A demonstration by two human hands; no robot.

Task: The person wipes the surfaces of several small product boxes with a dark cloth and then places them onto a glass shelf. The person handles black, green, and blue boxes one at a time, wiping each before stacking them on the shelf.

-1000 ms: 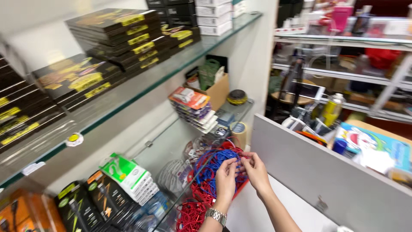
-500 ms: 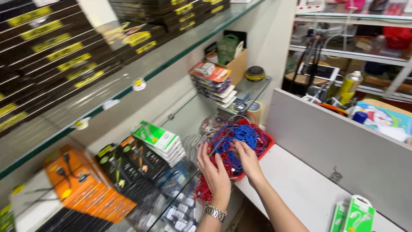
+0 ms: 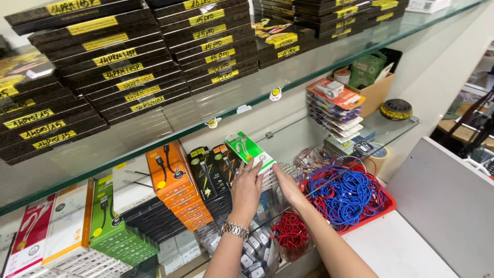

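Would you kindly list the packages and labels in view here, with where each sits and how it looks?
Green-and-white boxes: middle shelf, under left hand and right hand.
Orange boxes: leaning row, left of them.
Flat black boxes: stacked on top shelf, yellow labels.
Small shelf tags: on the glass edge, white and yellow.

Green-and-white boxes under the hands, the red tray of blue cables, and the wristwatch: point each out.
Green-and-white boxes (image 3: 246,146): head view, top box's green face.
Red tray (image 3: 385,208): head view, its front right rim.
Blue cables (image 3: 345,193): head view, middle of the pile.
Wristwatch (image 3: 234,229): head view, metal band on left wrist.
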